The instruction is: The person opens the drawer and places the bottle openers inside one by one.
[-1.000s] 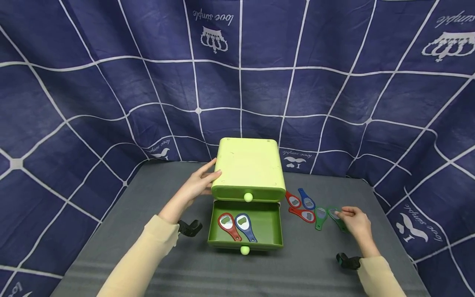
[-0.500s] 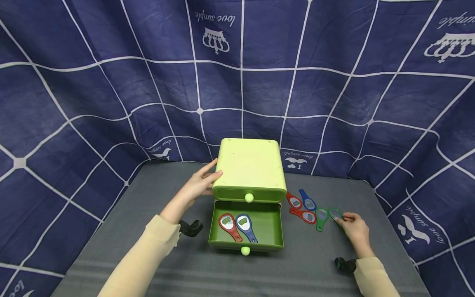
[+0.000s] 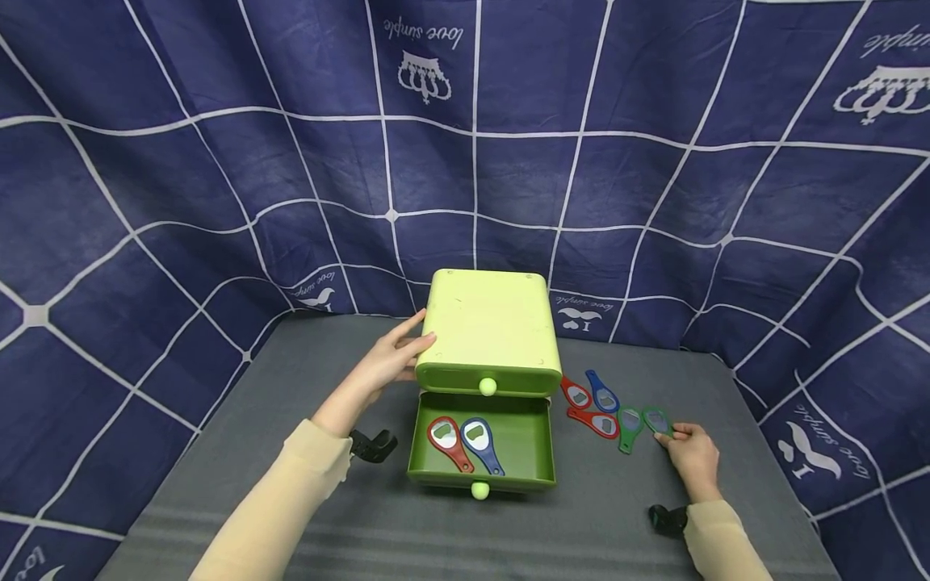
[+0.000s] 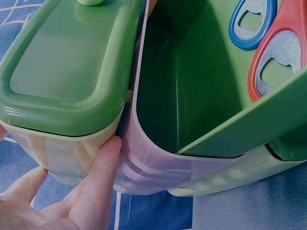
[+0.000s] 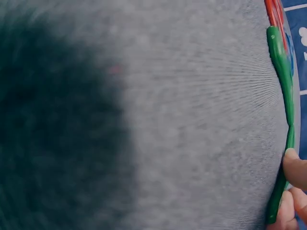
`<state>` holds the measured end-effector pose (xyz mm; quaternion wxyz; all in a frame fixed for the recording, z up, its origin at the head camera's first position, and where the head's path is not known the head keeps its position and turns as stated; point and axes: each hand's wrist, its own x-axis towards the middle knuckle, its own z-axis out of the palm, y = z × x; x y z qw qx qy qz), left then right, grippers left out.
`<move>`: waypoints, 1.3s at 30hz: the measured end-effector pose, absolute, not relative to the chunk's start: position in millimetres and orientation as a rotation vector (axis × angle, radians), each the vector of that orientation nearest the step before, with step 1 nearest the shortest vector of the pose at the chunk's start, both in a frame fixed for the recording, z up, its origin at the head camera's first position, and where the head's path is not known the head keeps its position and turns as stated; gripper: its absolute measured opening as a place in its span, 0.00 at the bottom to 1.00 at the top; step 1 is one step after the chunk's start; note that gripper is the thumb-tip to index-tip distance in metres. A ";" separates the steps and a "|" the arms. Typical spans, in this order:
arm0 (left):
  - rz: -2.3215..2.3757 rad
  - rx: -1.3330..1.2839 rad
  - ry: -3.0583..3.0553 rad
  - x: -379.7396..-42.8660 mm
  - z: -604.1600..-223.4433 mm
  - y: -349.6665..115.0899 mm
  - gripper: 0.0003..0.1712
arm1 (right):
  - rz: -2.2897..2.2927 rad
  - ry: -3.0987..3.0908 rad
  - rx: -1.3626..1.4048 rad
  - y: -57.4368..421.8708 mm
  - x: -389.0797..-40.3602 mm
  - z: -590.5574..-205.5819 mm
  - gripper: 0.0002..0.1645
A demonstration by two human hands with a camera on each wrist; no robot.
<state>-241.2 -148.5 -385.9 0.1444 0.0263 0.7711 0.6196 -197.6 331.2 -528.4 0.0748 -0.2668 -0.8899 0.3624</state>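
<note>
Pinching a green bottle opener (image 3: 657, 419) between thumb and fingers of the right hand (image 3: 693, 457) — second green opener (image 3: 629, 420) just left of those fingertips — while the left hand (image 3: 387, 360), fingers spread apart, touches the drawer box (image 3: 490, 319) side.

The box (image 3: 494, 319) is pale lime on top; in the left wrist view a band (image 4: 153, 175) along its side looks lilac. The upper drawer (image 3: 446, 378) is green with a pale lime upper knob (image 3: 488, 387); the lower drawer (image 3: 523, 444) is green, its lower knob (image 3: 480, 490) pale lime. Inside, the red opener (image 3: 454, 452) and blue opener (image 3: 488, 454) have silvery plates. Outside, the first red opener (image 3: 577, 394), second red opener (image 3: 601, 422), second blue opener (image 3: 603, 395), first green opener (image 3: 629, 426) and pinched green opener (image 3: 657, 422) also show silvery-grey centres. The table (image 3: 581, 516) is dark grey. The curtain (image 3: 523, 181) is navy with a white grid, white crowns, moustaches and lettering. Both sleeves (image 3: 286, 492) are cream; the wrist straps (image 3: 374, 446) look black.
</note>
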 end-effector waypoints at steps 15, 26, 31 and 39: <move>1.791 0.078 2.227 -240.6 -385.0 -147.9 0.42 | 1.058 -2.761 -0.815 337.6 -191.6 -519.6 0.22; 1.773 0.067 2.235 -240.6 -383.5 -148.2 0.42 | 1.287 -2.887 -0.612 320.2 -182.7 -482.5 0.37; 1.777 0.073 2.235 -239.4 -381.7 -147.3 0.42 | 1.400 -2.919 -0.439 294.6 -176.7 -456.9 0.34; 1.773 0.070 2.235 -239.1 -380.2 -146.7 0.42 | 1.617 -2.898 -0.196 251.1 -163.4 -431.4 0.25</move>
